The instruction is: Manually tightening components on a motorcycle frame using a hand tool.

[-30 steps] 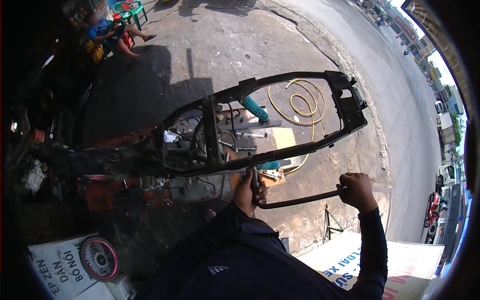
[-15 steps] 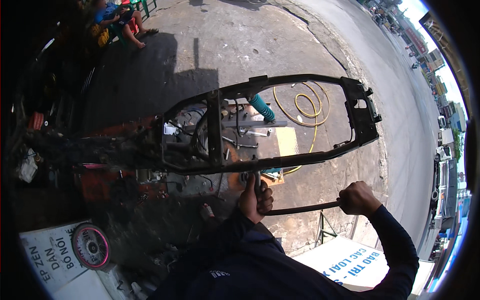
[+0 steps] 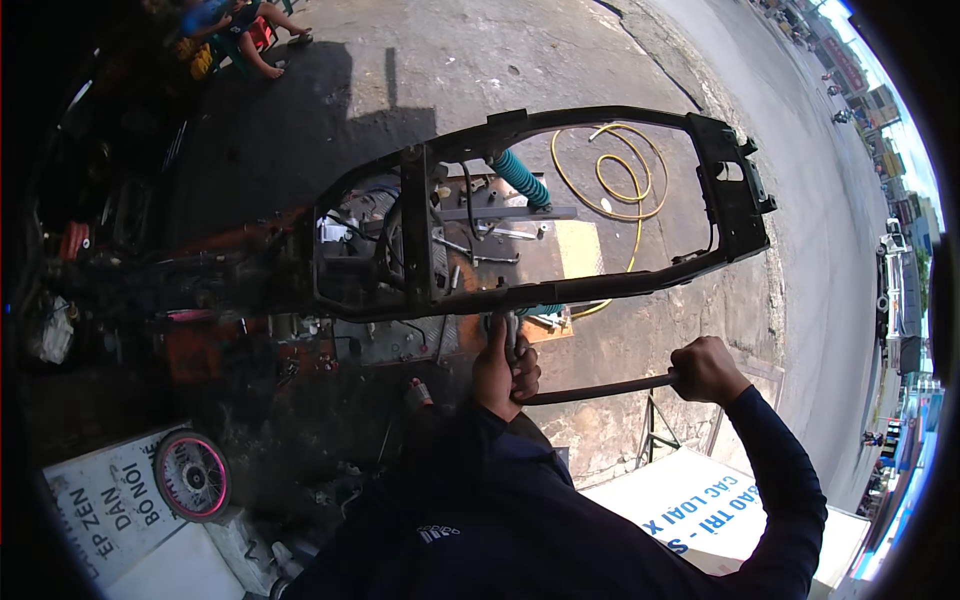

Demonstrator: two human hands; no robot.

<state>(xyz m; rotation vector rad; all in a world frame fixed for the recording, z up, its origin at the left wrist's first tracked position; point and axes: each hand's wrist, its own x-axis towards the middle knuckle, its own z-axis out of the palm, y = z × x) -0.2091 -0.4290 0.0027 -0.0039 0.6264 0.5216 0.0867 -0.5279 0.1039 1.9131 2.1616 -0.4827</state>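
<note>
Showing at the far left are one white board (image 3: 75,490), its outer edge lost in the camera's black rim, and one wheel (image 3: 194,477) with a pink rim overlapping it. Above, one seated person (image 3: 250,20) is cut off by the top edge. One black metal frame (image 3: 418,230) spans the middle, its left end sinking into shadow too dark to make out. Under it lies a metal plate (image 3: 200,350), bearing loose tools and bits of metal too jumbled to count, and one tan sheet (image 3: 580,250) lies at its right side. Two teal springs show by the frame: the upper spring (image 3: 520,180) is mostly in view, the lower spring (image 3: 542,310) mostly hidden behind the near rail. Just below that rail, the left hand (image 3: 503,370) is wrapped around a grey metal piece (image 3: 511,335), thumb up. One dark bar (image 3: 600,391) runs from this fist rightward to the right hand (image 3: 705,370), which is clenched on its other end (whether bar and metal piece are joined, the fingers hide). One yellow hose (image 3: 663,185) lies coiled beyond the near rail, passing partly behind it. Lower right, a second white board (image 3: 640,490) is partly covered by the right sleeve (image 3: 785,490).
</note>
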